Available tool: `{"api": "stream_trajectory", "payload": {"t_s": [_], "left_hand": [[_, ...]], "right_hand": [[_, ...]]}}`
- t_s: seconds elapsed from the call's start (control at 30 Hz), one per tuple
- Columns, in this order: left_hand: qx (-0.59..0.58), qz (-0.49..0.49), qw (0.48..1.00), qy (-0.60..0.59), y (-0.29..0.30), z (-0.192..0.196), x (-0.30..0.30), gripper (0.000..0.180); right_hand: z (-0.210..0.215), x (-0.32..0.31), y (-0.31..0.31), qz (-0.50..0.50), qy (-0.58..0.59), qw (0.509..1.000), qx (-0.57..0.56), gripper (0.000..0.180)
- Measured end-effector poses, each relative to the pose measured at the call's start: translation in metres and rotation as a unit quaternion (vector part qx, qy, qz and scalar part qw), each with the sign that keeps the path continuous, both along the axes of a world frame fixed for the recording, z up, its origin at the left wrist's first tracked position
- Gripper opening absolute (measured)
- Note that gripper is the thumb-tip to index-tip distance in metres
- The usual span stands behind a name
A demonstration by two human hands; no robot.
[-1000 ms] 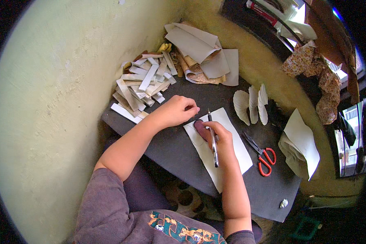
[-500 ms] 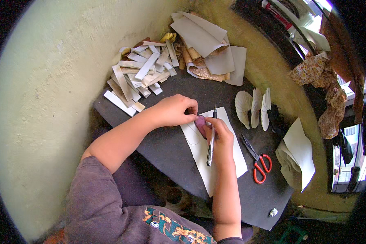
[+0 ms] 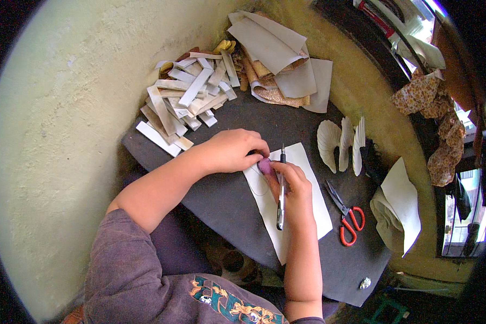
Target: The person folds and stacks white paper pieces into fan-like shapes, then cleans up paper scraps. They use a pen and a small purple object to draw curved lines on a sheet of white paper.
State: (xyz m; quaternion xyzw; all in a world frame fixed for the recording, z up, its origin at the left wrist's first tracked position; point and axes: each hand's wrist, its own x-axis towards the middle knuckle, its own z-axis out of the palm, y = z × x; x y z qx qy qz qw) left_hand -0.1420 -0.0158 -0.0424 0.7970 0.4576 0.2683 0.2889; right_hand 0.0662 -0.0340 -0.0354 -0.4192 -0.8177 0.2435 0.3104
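Note:
A white sheet of paper (image 3: 308, 224) lies on the dark tabletop, with a thin curved line drawn near its left edge. Over its upper part, a small purple piece (image 3: 265, 166) is pinched by my left hand (image 3: 236, 150), fingertips and thumb closed on it. My right hand (image 3: 296, 191) holds a black-and-clear pen (image 3: 281, 189), which points away from me between its fingers. Thumb and fingertip of that hand also touch the purple piece. I cannot tell what the piece is.
Red-handled scissors (image 3: 348, 216) lie right of the paper, beyond them a folded white sheet (image 3: 397, 208). Several scalloped white fans (image 3: 340, 144) stand farther back. White strips (image 3: 189, 94) are heaped far left beside large paper sheets (image 3: 291, 59). A crumpled silvery bit (image 3: 365, 283) sits near right.
The pen and my right hand have shifted slightly toward me. Both hands still hold the purple piece over the paper, and the whole view has moved a little.

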Motion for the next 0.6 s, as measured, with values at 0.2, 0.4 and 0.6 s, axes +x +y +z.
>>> {"api": "stream_trajectory", "payload": {"t_s": [0.2,0.4,0.6], "left_hand": [[-0.002,-0.004,1.0,-0.01,0.002,-0.005,-0.001,0.017],[-0.011,-0.013,1.0,-0.015,0.004,-0.005,-0.005,0.015],[-0.041,-0.01,0.999,-0.007,0.004,0.006,-0.003,0.014]], "right_hand": [[0.005,0.0,0.0,0.017,-0.01,1.0,0.007,0.03],[0.002,-0.002,0.0,0.02,-0.013,1.0,0.005,0.031],[0.003,-0.002,0.001,0.036,-0.017,0.999,0.023,0.032]]}}
